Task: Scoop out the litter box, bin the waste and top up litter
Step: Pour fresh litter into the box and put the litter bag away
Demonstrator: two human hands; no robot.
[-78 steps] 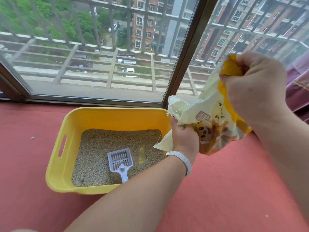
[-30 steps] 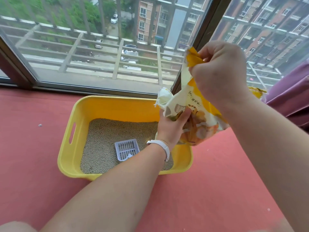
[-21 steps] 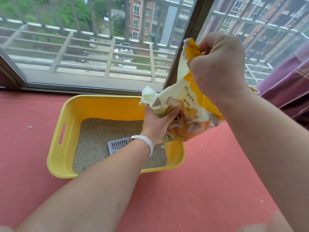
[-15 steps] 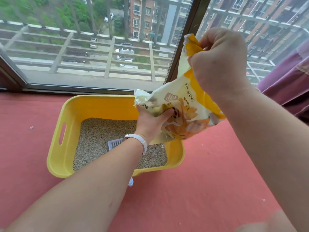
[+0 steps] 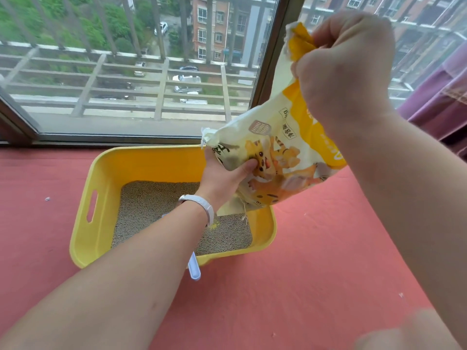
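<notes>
A yellow litter box (image 5: 101, 188) sits on the red floor by the window, with grey litter (image 5: 149, 205) in it. Above its right half hangs a cream and yellow litter bag (image 5: 285, 157) with a cartoon cat print, tilted with its lower end over the box. My left hand (image 5: 225, 175) grips the bag's lower left end. My right hand (image 5: 343, 69) is clenched on the bag's raised upper corner. The white scoop lies in the box, mostly hidden under my left forearm; its handle (image 5: 194, 270) sticks out over the front rim.
A large window (image 5: 141, 72) with outside railings runs just behind the box. A purple curtain (image 5: 439, 107) hangs at the right. The red floor (image 5: 290, 286) stretches around the box, with a small scrap (image 5: 47, 198) at the left.
Both hands have carried the bag leftward from beside the box to over its right half. My left forearm now covers the scoop's head, and only the handle shows.
</notes>
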